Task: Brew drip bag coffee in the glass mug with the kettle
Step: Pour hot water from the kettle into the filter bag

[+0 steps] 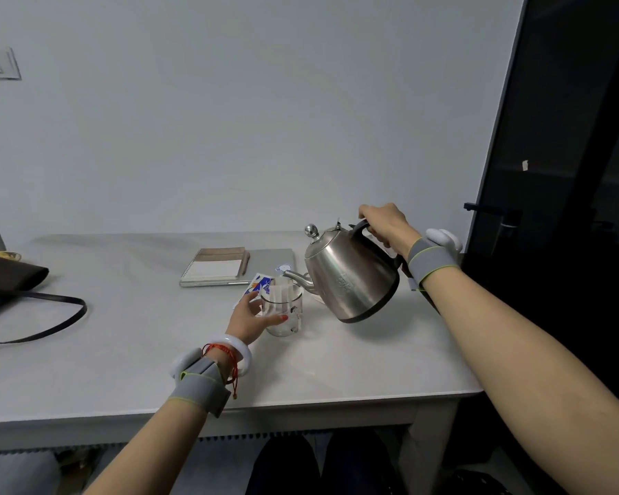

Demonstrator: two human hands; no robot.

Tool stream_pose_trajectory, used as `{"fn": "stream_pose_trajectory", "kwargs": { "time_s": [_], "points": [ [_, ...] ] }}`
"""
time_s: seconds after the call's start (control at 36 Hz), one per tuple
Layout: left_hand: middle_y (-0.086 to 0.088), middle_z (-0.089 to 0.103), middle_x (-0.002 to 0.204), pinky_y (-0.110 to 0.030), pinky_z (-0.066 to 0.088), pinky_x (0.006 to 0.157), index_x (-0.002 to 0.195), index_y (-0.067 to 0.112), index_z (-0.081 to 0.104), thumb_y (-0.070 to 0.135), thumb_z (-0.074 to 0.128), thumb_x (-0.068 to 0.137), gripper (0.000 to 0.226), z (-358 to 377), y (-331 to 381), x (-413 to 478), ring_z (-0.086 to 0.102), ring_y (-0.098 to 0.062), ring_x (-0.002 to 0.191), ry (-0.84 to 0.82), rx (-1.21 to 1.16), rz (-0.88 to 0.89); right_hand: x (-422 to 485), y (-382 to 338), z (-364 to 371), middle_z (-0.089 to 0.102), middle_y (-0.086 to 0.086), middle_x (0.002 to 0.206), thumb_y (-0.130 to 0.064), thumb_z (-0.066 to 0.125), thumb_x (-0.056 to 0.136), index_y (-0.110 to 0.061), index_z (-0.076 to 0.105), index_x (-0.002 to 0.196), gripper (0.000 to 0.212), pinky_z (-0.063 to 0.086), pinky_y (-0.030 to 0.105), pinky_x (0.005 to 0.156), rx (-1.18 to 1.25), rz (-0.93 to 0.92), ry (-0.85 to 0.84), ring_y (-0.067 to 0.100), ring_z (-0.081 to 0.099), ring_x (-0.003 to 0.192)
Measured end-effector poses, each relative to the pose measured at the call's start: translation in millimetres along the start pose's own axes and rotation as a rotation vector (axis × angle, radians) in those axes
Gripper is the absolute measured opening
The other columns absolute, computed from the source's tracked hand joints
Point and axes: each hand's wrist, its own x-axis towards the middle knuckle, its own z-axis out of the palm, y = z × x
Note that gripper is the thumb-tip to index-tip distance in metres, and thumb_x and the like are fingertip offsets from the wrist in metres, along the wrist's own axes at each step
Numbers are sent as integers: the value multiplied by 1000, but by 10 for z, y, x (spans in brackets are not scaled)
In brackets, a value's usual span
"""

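Head view, items listed from the grips outward.

1. Right hand: fingers are wrapped tightly round the black handle of the kettle.
2. Kettle: steel, held clear of the table and tilted toward the left; its spout is placed just at the rim of the glass mug. Whether water is running cannot be told.
3. Left hand: curled round the left side of the glass mug, thumb laid across the front.
4. Glass mug: set upright on the table, near the middle, just left of the kettle.
5. Drip bag: white, hung open inside the mug's mouth.
6. Wrapper: blue and white, laid just behind the mug.
7. Notebook: spiral-bound, stacked on a grey laptop further back.
8. Dark bag: placed at the far left, its strap looped across the tabletop.
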Motion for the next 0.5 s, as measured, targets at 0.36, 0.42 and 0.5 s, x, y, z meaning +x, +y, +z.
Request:
{"fn": "stream_pose_trajectory", "kwargs": {
  "time_s": [0.36,0.42,0.5],
  "points": [
    [-19,59,125,-47,45,102,133,0,42,42,89,25,125,-57,-249,222,58,-30,114,14,-9,-13,-2,-17,-59,43,-2,49,-30,52,77,-17,44,61,22,27,25,49,-49,-8,-10,18,32,45],
    [-19,59,125,-48,44,103,134,0,41,32,92,37,114,-56,-182,168,58,-31,115,19,-1,-26,-5,-28,-68,42,-2,48,-30,52,77,-18,43,60,23,26,25,49,-46,-9,-16,18,32,45],
    [-20,58,126,-49,41,105,138,-2,34,6,86,57,96,-29,-77,77,56,-33,117,10,-9,-57,-13,-28,-88,41,-4,45,-29,52,77,-18,42,60,23,26,25,48,-41,-1,-21,17,31,44]
  ]
}}
